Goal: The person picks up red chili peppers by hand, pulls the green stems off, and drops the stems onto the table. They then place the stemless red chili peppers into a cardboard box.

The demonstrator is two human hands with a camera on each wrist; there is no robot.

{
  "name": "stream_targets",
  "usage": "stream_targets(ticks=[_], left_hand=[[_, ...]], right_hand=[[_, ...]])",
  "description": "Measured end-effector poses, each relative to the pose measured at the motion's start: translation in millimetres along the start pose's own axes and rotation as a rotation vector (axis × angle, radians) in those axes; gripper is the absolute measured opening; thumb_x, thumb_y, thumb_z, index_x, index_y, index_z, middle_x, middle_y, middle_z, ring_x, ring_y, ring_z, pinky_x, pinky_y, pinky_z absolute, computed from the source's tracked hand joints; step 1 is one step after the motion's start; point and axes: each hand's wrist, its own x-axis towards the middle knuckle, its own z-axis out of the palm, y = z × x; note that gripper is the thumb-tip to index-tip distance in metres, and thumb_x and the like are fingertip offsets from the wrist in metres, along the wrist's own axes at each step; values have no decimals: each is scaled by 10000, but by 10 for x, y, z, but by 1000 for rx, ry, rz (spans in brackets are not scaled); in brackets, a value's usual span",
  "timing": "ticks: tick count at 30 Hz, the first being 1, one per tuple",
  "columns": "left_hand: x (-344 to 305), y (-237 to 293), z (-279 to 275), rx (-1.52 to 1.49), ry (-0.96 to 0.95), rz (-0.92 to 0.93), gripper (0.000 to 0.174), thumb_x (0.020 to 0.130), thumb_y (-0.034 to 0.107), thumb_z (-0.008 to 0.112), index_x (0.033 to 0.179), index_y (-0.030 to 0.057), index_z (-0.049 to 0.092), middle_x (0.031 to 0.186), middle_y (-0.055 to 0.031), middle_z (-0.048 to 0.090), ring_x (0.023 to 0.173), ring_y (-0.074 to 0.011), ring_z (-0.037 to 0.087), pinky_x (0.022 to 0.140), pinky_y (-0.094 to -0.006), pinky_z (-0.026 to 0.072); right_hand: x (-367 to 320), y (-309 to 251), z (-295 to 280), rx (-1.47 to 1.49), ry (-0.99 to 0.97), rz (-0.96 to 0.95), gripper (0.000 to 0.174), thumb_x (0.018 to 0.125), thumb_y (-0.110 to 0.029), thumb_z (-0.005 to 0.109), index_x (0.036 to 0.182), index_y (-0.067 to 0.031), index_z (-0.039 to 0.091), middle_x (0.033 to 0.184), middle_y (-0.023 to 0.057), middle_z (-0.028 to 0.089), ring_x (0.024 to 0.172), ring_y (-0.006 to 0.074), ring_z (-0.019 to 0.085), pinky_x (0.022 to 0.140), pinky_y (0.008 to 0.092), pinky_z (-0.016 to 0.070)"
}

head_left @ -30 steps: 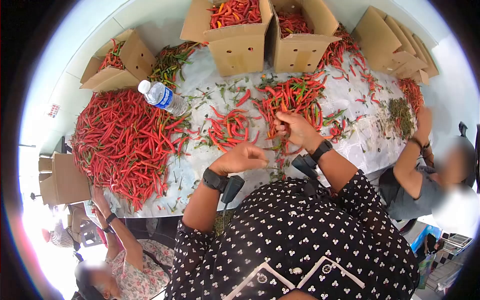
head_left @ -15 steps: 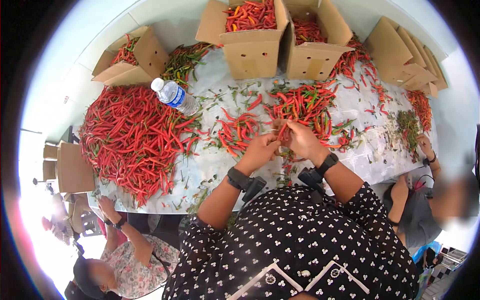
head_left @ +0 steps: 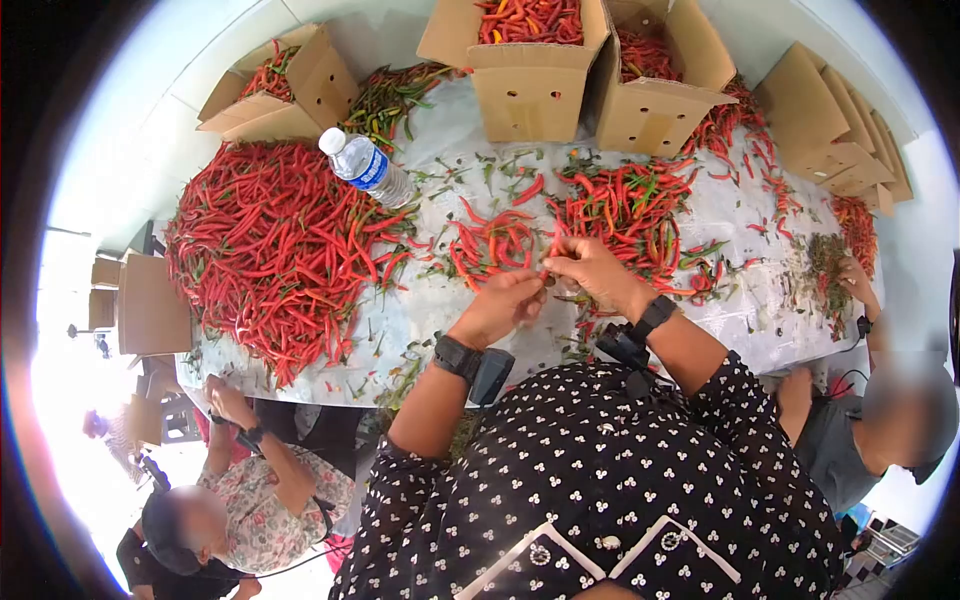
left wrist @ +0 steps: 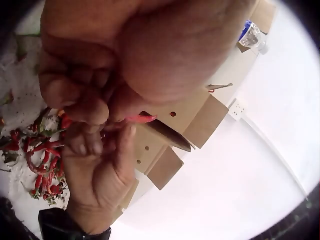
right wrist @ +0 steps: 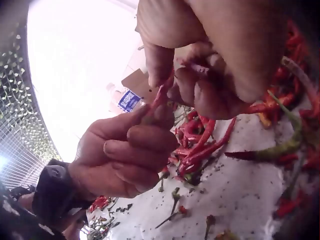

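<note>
My left hand [head_left: 500, 305] and right hand [head_left: 600, 277] meet over the near middle of the table. Between them is a red chili [right wrist: 161, 97]; in the right wrist view the left thumb and fingers pinch its lower part. The right thumb and forefinger grip its upper end, and another reddish piece [right wrist: 197, 67] shows in the right hand's curled fingers. A pointed red tip [left wrist: 144, 118] pokes out beside the fingers in the left wrist view. Just beyond the hands lie a small group of red chilies [head_left: 490, 245] and a larger heap [head_left: 625, 205] with green stems.
A big chili mound [head_left: 270, 250] covers the left side, with a water bottle [head_left: 368, 170] lying against it. Cardboard boxes [head_left: 525, 100] of chilies line the back. Loose stems [head_left: 400, 385] litter the white sheet. Other people sit left [head_left: 270, 510] and right [head_left: 850, 440].
My hands, apart a second ago, have come together around the chili. The head view has shifted, moving the table contents rightward. The person at right has lowered a hand to the green stem pile.
</note>
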Motion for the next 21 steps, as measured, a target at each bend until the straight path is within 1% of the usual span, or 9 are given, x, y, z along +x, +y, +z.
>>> stream_targets(ticks=[2,4,6,10,12,14,17,19,21], left_hand=[[47,20,33,68,62,27,155,897,178,502,887,32,554,747,-10,542,594,-67,467,538,-213,394],[77,35,88,134,125,50,155,894,170,504,852,32,561,724,-5,539,578,-65,460,527,-214,387],[99,50,152,337,192,91,170,885,147,492,790,34,579,625,28,497,518,-59,429,486,-218,361],[114,57,262,562,317,126,174,861,135,496,788,16,600,557,32,462,492,-53,406,468,-226,343],[117,34,263,973,412,348,171,836,137,519,819,-7,610,542,17,455,513,-45,401,464,-236,335],[103,39,267,963,399,365,176,831,141,523,824,-14,607,550,8,460,525,-43,401,469,-239,337],[59,68,301,941,368,376,191,829,155,534,825,-23,602,557,3,456,538,-42,396,473,-244,338],[38,95,334,929,355,368,201,832,166,540,819,-26,600,557,7,446,538,-41,392,472,-246,337],[27,104,363,954,371,404,222,812,195,576,827,-22,618,560,-123,522,504,-130,485,499,-304,392]], right_hand=[[40,62,-88,-95,173,-19,190,818,-168,626,914,-18,561,756,-21,547,628,34,459,551,204,389],[16,45,-107,-149,197,-57,190,815,-167,630,911,-18,562,755,-17,553,633,38,474,567,209,405],[-16,17,-95,-201,219,-95,191,812,-166,634,909,-17,563,755,-14,558,639,42,489,582,213,422],[-49,25,-72,-373,232,-186,173,825,-169,619,903,-22,567,750,-11,559,639,45,493,589,220,426],[-53,34,-70,-439,241,-215,169,831,-172,613,903,-25,569,743,-14,552,636,45,491,585,221,423],[-71,13,-63,-130,240,-83,159,839,-176,602,890,-29,566,720,-29,529,627,43,481,577,221,418],[-133,-30,-26,50,261,-69,156,846,-186,591,868,-34,561,700,-39,505,617,39,462,564,213,402],[-116,20,-80,-54,286,-97,158,849,-192,589,862,-38,558,702,-38,504,619,39,460,559,213,398],[-119,22,-83,-156,309,-123,161,851,-199,587,855,-41,555,704,-38,503,621,39,458,555,212,395]])
